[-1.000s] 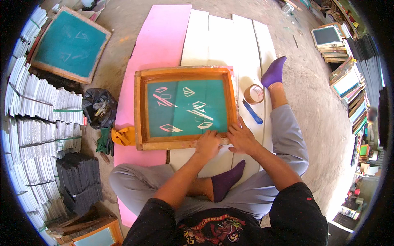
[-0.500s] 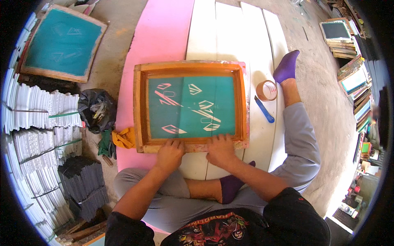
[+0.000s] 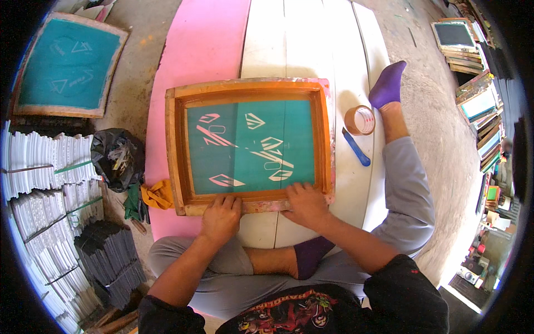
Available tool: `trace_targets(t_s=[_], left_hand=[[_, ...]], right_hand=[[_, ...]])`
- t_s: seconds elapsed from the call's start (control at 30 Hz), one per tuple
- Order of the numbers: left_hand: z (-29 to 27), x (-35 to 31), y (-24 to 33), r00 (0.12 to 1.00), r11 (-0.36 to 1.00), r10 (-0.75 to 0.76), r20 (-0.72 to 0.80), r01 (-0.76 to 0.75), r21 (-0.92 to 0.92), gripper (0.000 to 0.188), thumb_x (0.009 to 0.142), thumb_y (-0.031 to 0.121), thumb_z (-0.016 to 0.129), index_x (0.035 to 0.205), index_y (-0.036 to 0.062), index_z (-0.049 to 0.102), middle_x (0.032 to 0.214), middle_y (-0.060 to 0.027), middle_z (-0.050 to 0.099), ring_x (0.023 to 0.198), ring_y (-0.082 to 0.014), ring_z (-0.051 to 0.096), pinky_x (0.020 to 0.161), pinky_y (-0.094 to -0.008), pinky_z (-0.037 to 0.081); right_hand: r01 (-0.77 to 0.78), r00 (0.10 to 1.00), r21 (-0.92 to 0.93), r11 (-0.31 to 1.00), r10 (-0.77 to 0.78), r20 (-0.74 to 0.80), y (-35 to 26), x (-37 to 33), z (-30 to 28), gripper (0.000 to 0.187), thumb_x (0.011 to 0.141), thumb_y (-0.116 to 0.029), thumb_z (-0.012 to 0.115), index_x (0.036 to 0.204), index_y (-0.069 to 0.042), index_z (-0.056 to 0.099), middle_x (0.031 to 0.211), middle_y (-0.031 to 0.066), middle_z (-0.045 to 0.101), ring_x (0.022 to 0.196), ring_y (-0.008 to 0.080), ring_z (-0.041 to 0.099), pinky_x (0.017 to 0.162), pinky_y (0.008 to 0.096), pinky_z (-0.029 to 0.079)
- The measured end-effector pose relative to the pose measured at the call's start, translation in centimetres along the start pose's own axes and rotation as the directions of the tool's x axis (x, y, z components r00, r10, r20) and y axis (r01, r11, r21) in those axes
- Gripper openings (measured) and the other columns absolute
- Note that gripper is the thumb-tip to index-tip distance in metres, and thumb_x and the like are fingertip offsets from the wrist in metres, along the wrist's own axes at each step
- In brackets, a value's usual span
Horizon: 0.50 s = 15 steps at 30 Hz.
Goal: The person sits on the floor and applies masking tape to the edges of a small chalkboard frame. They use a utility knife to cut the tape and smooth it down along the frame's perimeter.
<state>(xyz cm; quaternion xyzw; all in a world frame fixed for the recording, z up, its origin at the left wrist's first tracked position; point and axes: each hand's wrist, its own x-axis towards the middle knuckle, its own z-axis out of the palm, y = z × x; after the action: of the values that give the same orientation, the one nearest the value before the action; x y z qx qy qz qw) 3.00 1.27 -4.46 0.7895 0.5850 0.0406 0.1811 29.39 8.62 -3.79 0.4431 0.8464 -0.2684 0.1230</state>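
Observation:
A wooden screen-printing frame (image 3: pixel 250 89) lies before me, its green mesh (image 3: pixel 222 156) carrying pale angular stripe shapes and narrow outlines. My left hand (image 3: pixel 222 216) grips the near rail left of its middle, fingers curled over the wood. Farther right along the same rail, my right hand (image 3: pixel 305 205) is closed on it too, fingertips over the inner edge. Both thumbs are mostly hidden. Just right of the frame are a roll of brown tape (image 3: pixel 351 121) and a blue cutter knife (image 3: pixel 356 147).
Pink board (image 3: pixel 194 44) and white boards (image 3: pixel 311 39) lie beneath the frame. A yellow cloth (image 3: pixel 158 196) and black plastic bag (image 3: pixel 118 158) are at left, beside bundled white sheets (image 3: pixel 44 156). Another green screen (image 3: pixel 69 61) stands far left; several frames (image 3: pixel 464 61) are stacked far right.
The view has shifted slightly. The frame appears a little farther left, turned a touch counterclockwise, its near left corner closer to me. My left hand has come slightly nearer with it; both hands keep their grip.

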Motion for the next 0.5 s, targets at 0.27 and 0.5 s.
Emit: trace_targets(t_s=[0.27, 0.5], left_hand=[[0.1, -0.2, 0.1, 0.999, 0.998, 0.023, -0.029, -0.021, 0.051, 0.03, 0.08, 0.016, 0.07, 0.107, 0.0023, 0.068, 0.098, -0.0105, 0.065, 0.097, -0.0298, 0.065, 0.078, -0.0415, 0.059], [1.0, 2.1, 1.9, 0.981, 1.0, -0.007, -0.195, 0.012, 0.024, 0.034, 0.081, 0.018, 0.07, 0.111, 0.0025, 0.068, 0.1, -0.009, 0.067, 0.098, -0.0277, 0.065, 0.075, -0.0411, 0.059]], right_hand=[[0.045, 0.999, -0.148, 0.988, -0.045, 0.008, 3.1, -2.3, -0.6, 0.034, 0.085, -0.026, 0.072, 0.106, 0.001, 0.067, 0.104, 0.0167, 0.065, 0.103, 0.034, 0.063, 0.089, 0.0478, 0.053], [0.093, 0.963, -0.213, 0.973, -0.142, -0.23, 7.2, -0.9, -0.5, 0.027, 0.081, -0.015, 0.065, 0.102, 0.002, 0.068, 0.103, 0.0157, 0.065, 0.101, 0.0337, 0.062, 0.091, 0.0492, 0.051]])
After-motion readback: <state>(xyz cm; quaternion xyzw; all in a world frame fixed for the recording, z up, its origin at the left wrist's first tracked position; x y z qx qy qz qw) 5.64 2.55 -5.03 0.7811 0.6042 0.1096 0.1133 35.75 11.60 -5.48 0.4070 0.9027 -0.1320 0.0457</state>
